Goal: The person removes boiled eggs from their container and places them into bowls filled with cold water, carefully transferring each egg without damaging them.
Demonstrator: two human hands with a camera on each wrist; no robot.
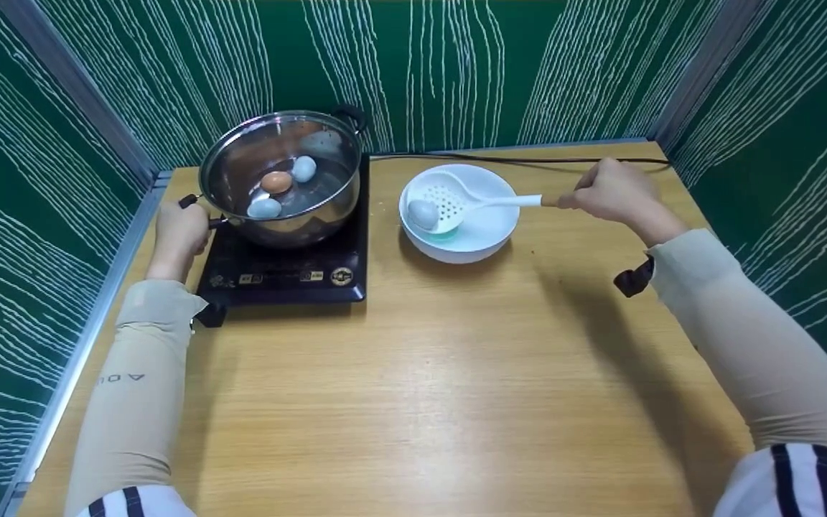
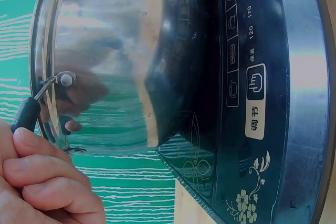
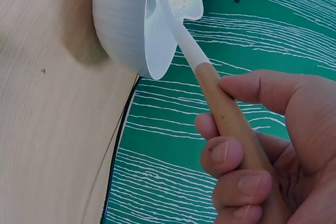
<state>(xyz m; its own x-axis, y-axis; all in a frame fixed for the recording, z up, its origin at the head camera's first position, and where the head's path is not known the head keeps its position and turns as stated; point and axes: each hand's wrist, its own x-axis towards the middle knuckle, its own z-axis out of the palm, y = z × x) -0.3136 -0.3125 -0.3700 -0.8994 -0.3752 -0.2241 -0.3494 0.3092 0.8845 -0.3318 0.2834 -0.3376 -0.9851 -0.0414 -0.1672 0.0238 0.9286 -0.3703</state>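
My right hand [image 1: 611,190] grips the wooden handle [image 3: 228,111] of a white slotted spoon [image 1: 449,205]. The spoon's head is over a white bowl [image 1: 503,230], carrying a pale egg [image 1: 423,215]. Beneath the spoon, something pale green [image 1: 448,235] shows inside the bowl, mostly hidden. On the left, my left hand [image 1: 178,233] holds the black side handle [image 2: 26,115] of a steel pot [image 1: 291,228], fingers curled round it. Inside the pot lie a brown egg [image 1: 276,182] and two pale eggs, one near the back [image 1: 304,169] and one nearer the front [image 1: 264,208].
The pot stands on a black induction cooker [image 1: 284,287] at the table's back left. A dark cable [image 1: 564,159] runs along the back edge. Green panels [image 1: 449,72] with white streaks wall in the wooden table [image 1: 413,380] at the back and both sides.
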